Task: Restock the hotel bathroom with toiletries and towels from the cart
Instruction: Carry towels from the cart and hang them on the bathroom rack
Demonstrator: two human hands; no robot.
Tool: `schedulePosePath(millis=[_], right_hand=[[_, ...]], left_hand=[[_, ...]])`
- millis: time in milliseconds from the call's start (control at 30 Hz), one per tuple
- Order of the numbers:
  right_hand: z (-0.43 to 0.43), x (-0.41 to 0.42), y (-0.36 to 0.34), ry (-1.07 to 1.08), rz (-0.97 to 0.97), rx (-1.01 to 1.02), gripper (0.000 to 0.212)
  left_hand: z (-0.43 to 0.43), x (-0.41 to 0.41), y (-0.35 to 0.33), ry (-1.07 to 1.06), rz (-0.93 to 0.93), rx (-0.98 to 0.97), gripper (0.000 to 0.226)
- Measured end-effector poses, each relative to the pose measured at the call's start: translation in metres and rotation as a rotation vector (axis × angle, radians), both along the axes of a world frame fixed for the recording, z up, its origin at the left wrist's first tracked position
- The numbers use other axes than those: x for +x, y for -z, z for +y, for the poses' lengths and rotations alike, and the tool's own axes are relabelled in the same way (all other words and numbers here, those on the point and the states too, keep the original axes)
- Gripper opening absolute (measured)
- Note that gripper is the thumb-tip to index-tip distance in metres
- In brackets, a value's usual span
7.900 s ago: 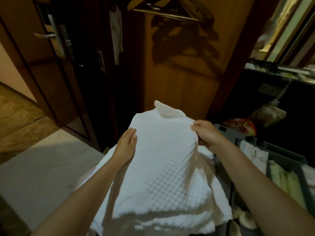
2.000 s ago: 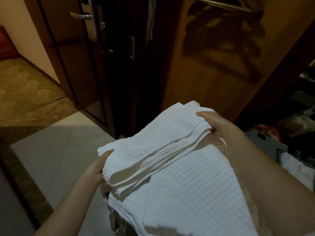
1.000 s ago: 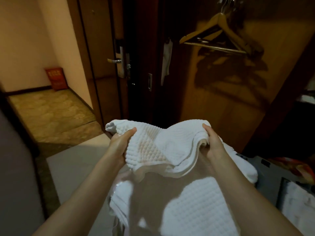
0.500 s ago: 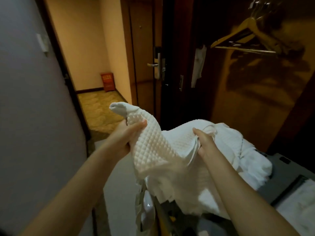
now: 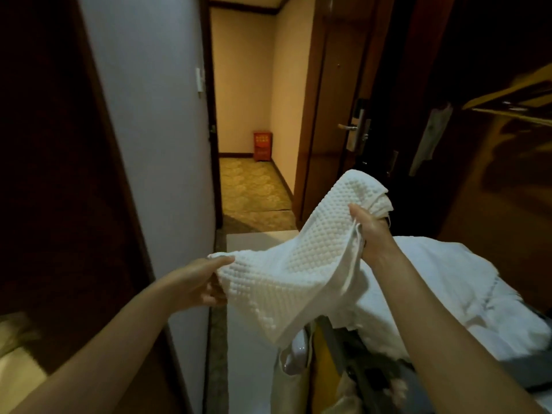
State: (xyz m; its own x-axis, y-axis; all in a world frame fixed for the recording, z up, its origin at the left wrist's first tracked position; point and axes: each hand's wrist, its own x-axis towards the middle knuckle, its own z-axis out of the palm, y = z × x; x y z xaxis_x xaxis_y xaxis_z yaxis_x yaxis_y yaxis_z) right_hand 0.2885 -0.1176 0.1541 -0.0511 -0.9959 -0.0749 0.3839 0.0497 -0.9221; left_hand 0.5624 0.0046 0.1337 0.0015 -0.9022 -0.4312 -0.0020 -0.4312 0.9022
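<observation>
- Towel hangs above the cart's edge, left hand fingers pinching one corner, right hand gripping the bunched far end.
- Hold both ends firmly and lift clear of the cart's linen pile, probably more towels.

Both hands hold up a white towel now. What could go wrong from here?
The white waffle-weave towel hangs slack between the left hand and right hand; its lower corner could slip to the pale tiled floor and get dirty. The loose heap of white towels beside the right arm might be dragged off if the arm swings.
</observation>
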Motion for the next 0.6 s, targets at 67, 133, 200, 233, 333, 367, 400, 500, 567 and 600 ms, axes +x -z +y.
schedulePosePath(millis=[67,133,200,233,333,367,400,500,567,600], right_hand=[[0.017,0.020,-0.006,-0.024,-0.029,-0.020,0.039],[0.038,0.042,-0.011,-0.031,-0.056,-0.046,0.040],[0.063,0.064,-0.014,-0.036,-0.066,-0.060,0.039],[0.075,0.075,-0.015,-0.036,-0.066,-0.062,0.037],[0.113,0.102,-0.019,-0.024,-0.052,-0.059,0.019],[0.124,0.109,-0.019,-0.032,-0.040,-0.055,0.011],[0.136,0.116,-0.018,-0.056,-0.031,-0.052,0.007],[0.165,0.124,-0.014,-0.155,0.014,-0.084,0.008],[0.176,0.127,-0.014,-0.213,0.038,-0.113,0.011],[0.179,0.129,-0.015,-0.245,0.045,-0.127,0.018]], left_hand=[[0.018,0.009,0.002,0.006,-0.014,-0.021,0.026],[0.036,0.014,0.001,0.025,-0.029,-0.035,0.017],[0.053,0.023,0.003,0.035,-0.061,-0.043,0.029],[0.059,0.028,0.005,0.044,-0.076,-0.038,0.041],[0.076,0.040,0.010,0.071,-0.102,-0.056,0.058],[0.082,0.043,0.010,0.082,-0.106,-0.063,0.059],[0.089,0.047,0.011,0.091,-0.103,-0.078,0.059],[0.109,0.049,0.015,0.060,-0.079,-0.108,0.060],[0.121,0.049,0.016,0.003,-0.038,-0.108,0.067],[0.127,0.050,0.017,-0.033,-0.029,-0.103,0.072]])
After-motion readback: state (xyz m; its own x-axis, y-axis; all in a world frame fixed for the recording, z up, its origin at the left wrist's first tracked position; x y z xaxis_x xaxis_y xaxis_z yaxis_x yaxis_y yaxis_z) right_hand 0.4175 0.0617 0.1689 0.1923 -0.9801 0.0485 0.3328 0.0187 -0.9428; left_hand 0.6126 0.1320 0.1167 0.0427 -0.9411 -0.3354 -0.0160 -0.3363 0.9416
